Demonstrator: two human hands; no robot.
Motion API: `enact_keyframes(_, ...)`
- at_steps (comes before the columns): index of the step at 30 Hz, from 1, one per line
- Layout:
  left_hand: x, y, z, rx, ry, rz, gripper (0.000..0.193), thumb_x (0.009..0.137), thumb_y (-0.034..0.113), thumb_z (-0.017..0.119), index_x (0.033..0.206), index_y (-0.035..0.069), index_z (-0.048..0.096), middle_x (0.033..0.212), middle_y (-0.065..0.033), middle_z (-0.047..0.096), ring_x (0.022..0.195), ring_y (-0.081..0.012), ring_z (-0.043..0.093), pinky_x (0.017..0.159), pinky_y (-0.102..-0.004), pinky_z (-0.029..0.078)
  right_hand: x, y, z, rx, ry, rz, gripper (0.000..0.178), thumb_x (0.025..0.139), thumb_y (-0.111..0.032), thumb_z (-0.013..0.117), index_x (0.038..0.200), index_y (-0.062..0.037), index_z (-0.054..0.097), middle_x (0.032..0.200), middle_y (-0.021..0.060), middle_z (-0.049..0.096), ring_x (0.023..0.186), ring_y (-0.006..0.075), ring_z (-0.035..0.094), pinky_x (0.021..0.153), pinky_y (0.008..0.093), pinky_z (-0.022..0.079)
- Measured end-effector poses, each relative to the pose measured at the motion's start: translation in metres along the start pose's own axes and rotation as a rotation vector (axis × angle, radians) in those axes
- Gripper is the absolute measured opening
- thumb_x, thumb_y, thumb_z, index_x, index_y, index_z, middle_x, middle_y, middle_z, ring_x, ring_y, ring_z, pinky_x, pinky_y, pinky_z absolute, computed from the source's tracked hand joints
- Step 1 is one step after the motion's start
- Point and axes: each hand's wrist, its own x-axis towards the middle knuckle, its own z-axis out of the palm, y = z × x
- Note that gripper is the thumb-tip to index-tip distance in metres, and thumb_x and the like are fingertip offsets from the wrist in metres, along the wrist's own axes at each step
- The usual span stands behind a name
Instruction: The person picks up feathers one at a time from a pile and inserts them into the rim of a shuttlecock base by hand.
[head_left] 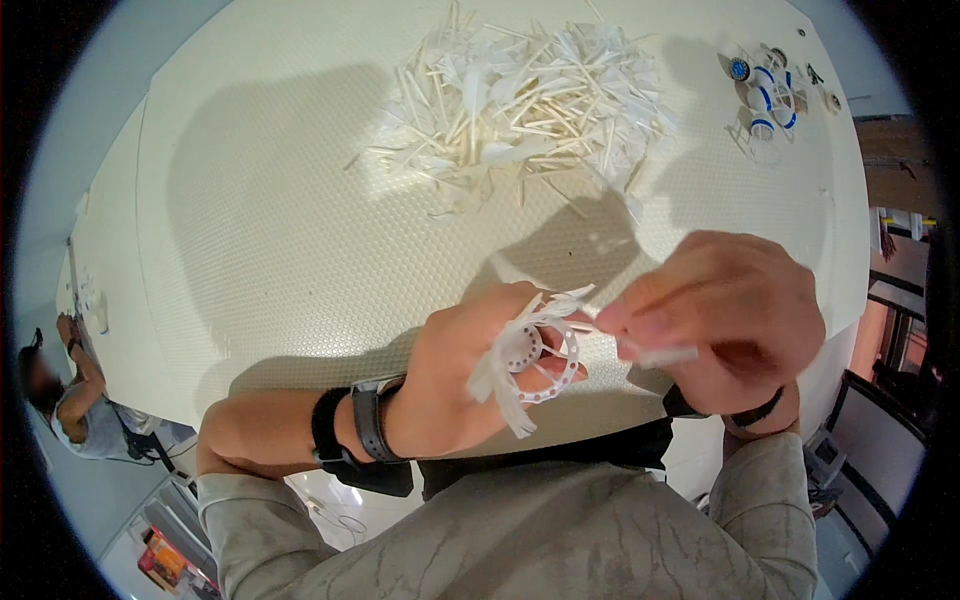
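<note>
My left hand is closed around a white plastic shuttlecock frame. The frame is round, with small holes dotted along its rings. Several white feathers stick out around its left and upper side. Just to the right, my right hand has its fingers pinched together and is smeared by motion. A white feather shows at its fingers, with a thin pale tip pointing at the frame's right edge. Part of the frame is hidden by my left fingers.
A loose heap of white feathers with pale quills lies on the white textured table. At the far right are several blue-and-white round plastic pieces. Another person sits at the table's far left.
</note>
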Motion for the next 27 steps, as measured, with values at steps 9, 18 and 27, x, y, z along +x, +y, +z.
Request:
enact_keyframes(9, 0.003, 0.005, -0.001, 0.010, 0.006, -0.074, 0.028, 0.086, 0.011, 0.075, 0.111, 0.003, 0.064, 0.087, -0.0063, 0.065, 0.075, -0.0181, 0.064, 0.070, -0.0280, 0.051, 0.000, 0.001, 0.005, 0.210, 0.062, 0.345, 0.018, 0.074, 0.007, 0.077, 0.088, 0.0007, 0.069, 0.083, 0.0160, 0.073, 0.076, 0.0210, 0.071, 0.066, 0.0288, 0.054)
enact_keyframes(18, -0.002, -0.003, 0.004, -0.159, 0.009, -0.195, 0.030, 0.084, 0.012, 0.076, 0.111, 0.006, 0.064, 0.086, -0.0080, 0.065, 0.074, -0.0212, 0.064, 0.069, -0.0303, 0.051, 0.005, -0.005, 0.005, 0.116, -0.016, 0.272, 0.018, 0.074, 0.005, 0.077, 0.089, -0.0012, 0.070, 0.083, 0.0136, 0.072, 0.065, 0.0155, 0.064, 0.056, 0.0246, 0.046)
enact_keyframes(27, -0.003, -0.002, -0.003, 0.135, -0.062, -0.069, 0.030, 0.085, 0.012, 0.076, 0.111, 0.005, 0.064, 0.087, -0.0087, 0.065, 0.075, -0.0248, 0.064, 0.069, -0.0309, 0.051, 0.005, 0.001, 0.009, -0.005, -0.018, 0.066, 0.019, 0.074, 0.005, 0.077, 0.090, -0.0010, 0.068, 0.080, 0.0145, 0.071, 0.064, 0.0190, 0.066, 0.054, 0.0263, 0.048)
